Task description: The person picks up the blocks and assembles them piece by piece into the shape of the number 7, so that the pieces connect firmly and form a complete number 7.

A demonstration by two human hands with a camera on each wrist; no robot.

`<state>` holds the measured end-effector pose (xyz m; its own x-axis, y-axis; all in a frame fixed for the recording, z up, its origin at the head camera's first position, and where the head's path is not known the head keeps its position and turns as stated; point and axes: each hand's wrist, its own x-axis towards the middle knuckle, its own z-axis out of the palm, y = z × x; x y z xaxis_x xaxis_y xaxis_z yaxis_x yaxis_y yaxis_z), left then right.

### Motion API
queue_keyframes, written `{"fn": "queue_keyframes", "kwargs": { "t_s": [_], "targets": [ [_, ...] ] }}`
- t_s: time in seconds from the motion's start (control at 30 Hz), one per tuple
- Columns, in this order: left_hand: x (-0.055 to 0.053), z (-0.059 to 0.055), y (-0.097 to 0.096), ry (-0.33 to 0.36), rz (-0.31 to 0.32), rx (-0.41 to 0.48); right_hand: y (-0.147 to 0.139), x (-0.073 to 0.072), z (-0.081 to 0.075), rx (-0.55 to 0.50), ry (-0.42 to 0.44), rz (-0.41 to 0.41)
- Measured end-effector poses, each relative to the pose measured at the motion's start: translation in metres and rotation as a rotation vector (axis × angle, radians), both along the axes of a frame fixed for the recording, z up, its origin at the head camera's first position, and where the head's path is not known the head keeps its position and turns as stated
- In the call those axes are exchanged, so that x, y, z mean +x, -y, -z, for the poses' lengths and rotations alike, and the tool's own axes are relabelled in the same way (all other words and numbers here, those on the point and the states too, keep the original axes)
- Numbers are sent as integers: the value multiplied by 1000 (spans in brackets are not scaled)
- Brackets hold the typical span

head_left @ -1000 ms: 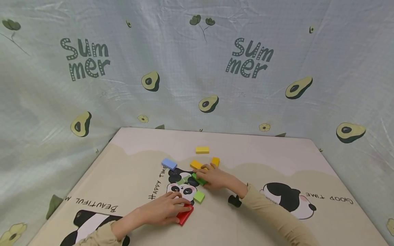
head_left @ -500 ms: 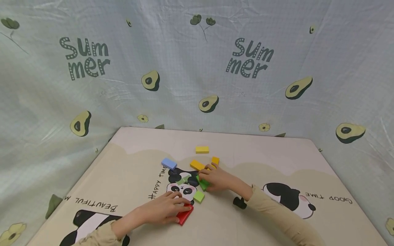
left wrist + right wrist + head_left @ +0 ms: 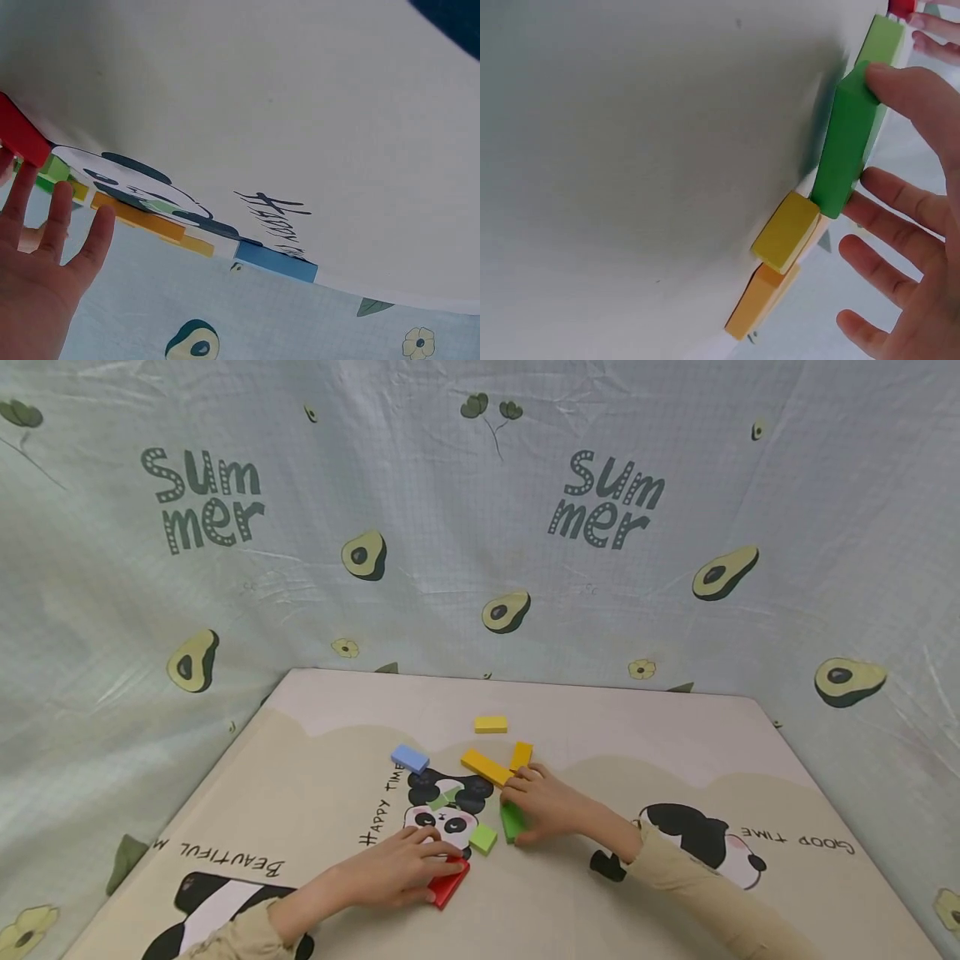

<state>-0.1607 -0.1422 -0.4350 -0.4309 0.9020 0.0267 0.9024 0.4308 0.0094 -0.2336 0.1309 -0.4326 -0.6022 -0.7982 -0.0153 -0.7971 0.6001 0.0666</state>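
Note:
My left hand pinches a flat red block on the table, thumb at its near end and a finger at its far end. In the left wrist view the fingers stand spread beside the red block. My right hand grips a dark green block by its two ends; the right wrist view shows the thumb on one end of the green block and fingertips at the other. Between the hands lies a light green block.
Beyond the right hand lie a long orange block and a shorter yellow-orange block. A yellow block sits farther back, a blue block to the left. The panda-printed table meets a hanging cloth.
My right hand has drawn the dark green block right and towards me, turning it more lengthwise and away from the panda print. More of the orange block shows. The left hand stays on the red block.

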Motion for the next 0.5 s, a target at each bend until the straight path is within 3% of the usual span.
{"fn": "queue_keyframes", "kwargs": {
  "t_s": [0.5],
  "targets": [
    [-1,-2,0,41,-16,-23,-26,20,-7,-83,-61,-41]
  ]
}}
